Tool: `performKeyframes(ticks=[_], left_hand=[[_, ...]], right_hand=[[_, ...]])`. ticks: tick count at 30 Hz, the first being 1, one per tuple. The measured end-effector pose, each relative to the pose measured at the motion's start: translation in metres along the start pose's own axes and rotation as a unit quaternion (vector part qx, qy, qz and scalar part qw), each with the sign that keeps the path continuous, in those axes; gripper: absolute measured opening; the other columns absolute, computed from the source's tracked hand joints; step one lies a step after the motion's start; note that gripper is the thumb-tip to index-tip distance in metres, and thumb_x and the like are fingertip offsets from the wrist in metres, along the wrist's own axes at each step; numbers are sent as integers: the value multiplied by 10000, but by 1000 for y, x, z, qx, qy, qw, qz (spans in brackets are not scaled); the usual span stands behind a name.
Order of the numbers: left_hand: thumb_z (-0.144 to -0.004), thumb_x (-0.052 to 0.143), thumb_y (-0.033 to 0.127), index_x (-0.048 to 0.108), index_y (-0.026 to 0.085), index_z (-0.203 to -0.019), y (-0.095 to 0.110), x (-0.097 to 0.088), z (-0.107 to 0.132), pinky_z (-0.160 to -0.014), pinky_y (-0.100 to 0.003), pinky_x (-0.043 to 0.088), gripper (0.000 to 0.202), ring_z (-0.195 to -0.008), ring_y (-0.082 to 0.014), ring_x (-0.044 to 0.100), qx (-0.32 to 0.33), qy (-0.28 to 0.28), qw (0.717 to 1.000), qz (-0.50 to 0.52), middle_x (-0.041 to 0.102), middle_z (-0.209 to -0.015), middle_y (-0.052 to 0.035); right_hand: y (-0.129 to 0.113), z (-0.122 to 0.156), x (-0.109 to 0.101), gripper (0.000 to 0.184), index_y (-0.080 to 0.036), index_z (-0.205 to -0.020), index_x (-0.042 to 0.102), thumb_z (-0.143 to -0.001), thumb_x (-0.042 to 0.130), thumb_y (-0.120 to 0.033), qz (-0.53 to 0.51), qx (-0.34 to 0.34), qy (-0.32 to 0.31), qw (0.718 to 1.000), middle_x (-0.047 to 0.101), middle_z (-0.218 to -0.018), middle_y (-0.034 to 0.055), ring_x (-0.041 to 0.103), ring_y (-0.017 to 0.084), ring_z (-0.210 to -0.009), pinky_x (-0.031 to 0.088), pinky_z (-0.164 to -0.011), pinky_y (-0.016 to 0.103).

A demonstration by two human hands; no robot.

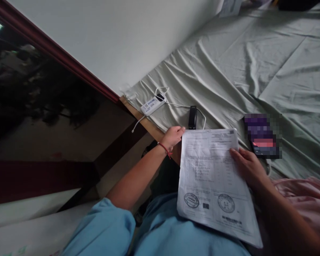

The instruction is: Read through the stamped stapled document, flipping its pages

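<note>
A printed paper sheet (pixel 206 170) with round stamps and small text lies tilted in front of my blue shirt. At its upper left corner, my left hand (pixel 173 137) pinches the edge, a red string bracelet (pixel 164 149) round the wrist. My right hand (pixel 249 164) grips the right edge, thumb on the printed face and the other fingers partly hidden. Just beyond the top edge of the paper is a black device (pixel 192 116) with a white cable beside it. To the right of my right hand rests a phone (pixel 265 151), its screen blurred out.
A pale green sheet (pixel 224 78) with creases covers the bed. Near its wooden edge (pixel 141 115) lies a white power strip (pixel 150 106) with a cable. Pink cloth (pixel 306 199) is bunched at the right. A white wall (pixel 128 39) and a dark window (pixel 42 92) stand at the left.
</note>
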State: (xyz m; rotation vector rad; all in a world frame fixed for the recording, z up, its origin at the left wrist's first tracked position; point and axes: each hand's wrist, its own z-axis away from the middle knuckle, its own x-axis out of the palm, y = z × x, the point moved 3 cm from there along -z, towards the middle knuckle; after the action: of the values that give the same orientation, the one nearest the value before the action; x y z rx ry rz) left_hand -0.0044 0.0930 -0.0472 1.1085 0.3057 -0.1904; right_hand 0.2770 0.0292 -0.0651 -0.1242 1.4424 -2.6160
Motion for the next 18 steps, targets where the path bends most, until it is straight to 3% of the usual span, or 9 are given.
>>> performKeyframes(ticks=[6, 14, 18], left_hand=[[-828, 579, 70, 560, 125, -591, 3, 1, -10, -492, -225, 228, 244, -474, -69, 344, -30, 21, 999, -26, 423, -506, 51], [-808, 544, 64, 513, 142, -531, 10, 3, -21, -488, -235, 212, 289, -464, -77, 343, -23, 25, 997, -75, 402, -473, 44], [-807, 591, 108, 550, 138, -565, 6, 4, -29, -497, -229, 226, 247, -492, -84, 387, 4, 37, 994, -101, 462, -507, 29]], right_hand=[[5, -3, -3, 502, -170, -1087, 726, -826, 635, -590, 4, 9, 12, 1000, 729, -757, 69, 661, 230, -585, 501, -536, 329], [8, -5, -7, 464, -183, -1079, 727, -867, 597, -575, 19, 6, 26, 999, 727, -751, 62, 669, 227, -589, 498, -527, 318], [8, -4, -6, 494, -181, -1101, 711, -861, 607, -601, 11, 3, 22, 1000, 719, -731, 57, 655, 222, -566, 491, -510, 314]])
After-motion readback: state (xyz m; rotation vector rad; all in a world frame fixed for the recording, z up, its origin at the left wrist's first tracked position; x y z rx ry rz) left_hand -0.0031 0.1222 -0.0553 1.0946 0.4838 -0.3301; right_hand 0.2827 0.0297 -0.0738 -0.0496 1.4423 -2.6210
